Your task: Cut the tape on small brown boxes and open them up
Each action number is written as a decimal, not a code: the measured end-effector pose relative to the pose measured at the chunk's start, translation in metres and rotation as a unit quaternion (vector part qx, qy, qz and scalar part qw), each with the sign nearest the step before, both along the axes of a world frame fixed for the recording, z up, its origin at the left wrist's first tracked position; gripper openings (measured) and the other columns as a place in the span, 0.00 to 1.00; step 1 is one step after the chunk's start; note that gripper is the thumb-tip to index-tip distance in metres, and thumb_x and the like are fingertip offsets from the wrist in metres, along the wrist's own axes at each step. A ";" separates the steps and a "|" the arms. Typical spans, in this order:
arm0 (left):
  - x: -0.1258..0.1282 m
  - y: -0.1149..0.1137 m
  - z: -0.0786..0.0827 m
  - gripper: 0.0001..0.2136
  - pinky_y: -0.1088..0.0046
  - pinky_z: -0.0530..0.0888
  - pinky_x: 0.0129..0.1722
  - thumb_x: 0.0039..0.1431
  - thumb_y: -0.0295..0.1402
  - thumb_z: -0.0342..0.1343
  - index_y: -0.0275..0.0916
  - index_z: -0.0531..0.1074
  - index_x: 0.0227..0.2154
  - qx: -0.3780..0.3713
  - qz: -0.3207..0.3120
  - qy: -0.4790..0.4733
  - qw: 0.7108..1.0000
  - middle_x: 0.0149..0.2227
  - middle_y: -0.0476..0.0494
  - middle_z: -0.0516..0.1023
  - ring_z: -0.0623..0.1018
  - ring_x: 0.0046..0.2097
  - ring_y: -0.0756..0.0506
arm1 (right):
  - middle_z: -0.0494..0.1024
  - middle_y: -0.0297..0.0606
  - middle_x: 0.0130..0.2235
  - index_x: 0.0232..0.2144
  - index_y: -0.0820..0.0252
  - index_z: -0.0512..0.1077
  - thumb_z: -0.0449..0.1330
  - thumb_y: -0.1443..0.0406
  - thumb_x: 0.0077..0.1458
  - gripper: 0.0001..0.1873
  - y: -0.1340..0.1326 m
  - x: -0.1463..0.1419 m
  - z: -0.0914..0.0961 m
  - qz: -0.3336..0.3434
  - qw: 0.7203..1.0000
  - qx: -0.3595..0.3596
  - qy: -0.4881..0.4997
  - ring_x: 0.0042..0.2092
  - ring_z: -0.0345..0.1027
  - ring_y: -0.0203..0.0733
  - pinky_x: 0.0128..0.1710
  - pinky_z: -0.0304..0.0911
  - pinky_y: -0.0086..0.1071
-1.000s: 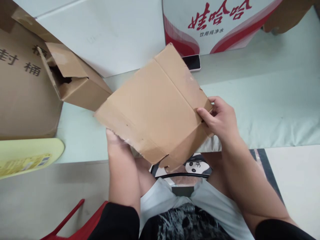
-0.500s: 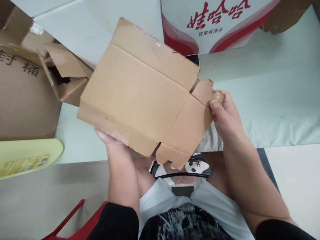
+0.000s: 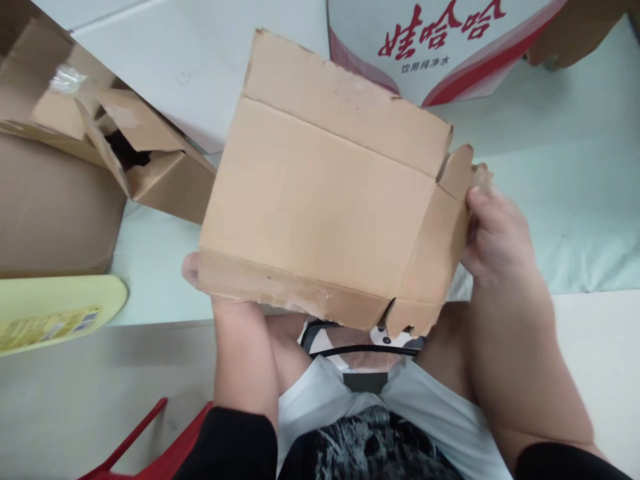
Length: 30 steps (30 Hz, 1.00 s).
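An unfolded brown cardboard box (image 3: 320, 200) is held up in front of me, its broad panel turned toward my face. Fold lines cross it, and notched flaps stick out along its right end. My right hand (image 3: 497, 230) is closed on the flap at that end, thumb on the near side. My left hand (image 3: 191, 269) holds the box from behind at the lower left corner. One fingertip shows past the edge there; the other fingers are hidden behind the cardboard.
A white and red printed carton (image 3: 450, 53) stands at the back, beside a large white box (image 3: 200, 47). Open brown cartons (image 3: 170, 180) crowd the left. A yellow-green labelled object (image 3: 60, 310) juts over the table edge. Red chair parts (image 3: 135, 437) show below.
The cardboard box has shifted right and turned slightly, its lower flaps now more foreshortened. My right hand has moved right with it. A fingertip of my left hand now shows past the left edge.
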<state>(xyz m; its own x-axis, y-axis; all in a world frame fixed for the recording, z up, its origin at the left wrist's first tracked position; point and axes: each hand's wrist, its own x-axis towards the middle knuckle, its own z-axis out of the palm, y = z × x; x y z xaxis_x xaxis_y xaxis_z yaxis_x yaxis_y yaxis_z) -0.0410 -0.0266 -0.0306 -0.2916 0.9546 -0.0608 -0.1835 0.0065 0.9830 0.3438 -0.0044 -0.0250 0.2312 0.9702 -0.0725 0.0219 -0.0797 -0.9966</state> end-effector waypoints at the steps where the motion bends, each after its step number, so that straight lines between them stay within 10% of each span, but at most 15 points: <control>1: -0.004 0.000 -0.001 0.21 0.57 0.77 0.41 0.45 0.57 0.59 0.48 0.76 0.36 0.011 0.004 -0.022 1.000 0.33 0.42 0.81 0.80 0.43 0.34 | 0.81 0.41 0.55 0.49 0.44 0.71 0.63 0.45 0.57 0.22 0.000 -0.001 0.002 -0.019 1.000 0.015 -0.007 0.59 0.76 0.58 0.50 0.75 0.50; 8: -0.005 0.017 0.001 0.13 0.66 0.69 0.22 0.34 0.39 0.61 0.39 0.78 0.25 -0.125 -0.142 -0.032 0.981 0.21 0.43 0.75 0.75 0.23 0.42 | 0.82 0.43 0.49 0.42 0.47 0.72 0.70 0.50 0.54 0.18 -0.002 0.002 0.007 -0.053 0.994 0.087 -0.037 0.52 0.77 0.55 0.55 0.71 0.48; 18: 0.043 0.023 0.006 0.29 0.60 0.82 0.49 0.40 0.57 0.75 0.38 0.79 0.36 -0.032 -0.024 0.065 0.997 0.32 0.40 0.84 0.85 0.49 0.34 | 0.85 0.40 0.44 0.43 0.49 0.78 0.70 0.41 0.51 0.25 -0.004 0.002 0.003 0.023 0.996 0.017 -0.083 0.45 0.80 0.54 0.43 0.75 0.49; 30: 0.033 0.030 0.006 0.22 0.75 0.76 0.39 0.43 0.52 0.75 0.39 0.76 0.30 0.059 0.105 0.061 0.991 0.33 0.48 0.81 0.80 0.35 0.49 | 0.86 0.43 0.47 0.43 0.54 0.81 0.72 0.41 0.47 0.29 -0.017 0.001 0.021 0.223 0.972 -0.053 -0.042 0.50 0.81 0.58 0.46 0.80 0.48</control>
<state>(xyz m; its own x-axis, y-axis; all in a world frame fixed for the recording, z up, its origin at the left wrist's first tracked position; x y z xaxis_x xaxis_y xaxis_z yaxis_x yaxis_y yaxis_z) -0.0076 0.0029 -0.0245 -0.4827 0.8705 0.0963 -0.0487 -0.1365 0.9894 0.3449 -0.0209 -0.0042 -0.2018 0.9632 -0.1776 0.1596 -0.1465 -0.9763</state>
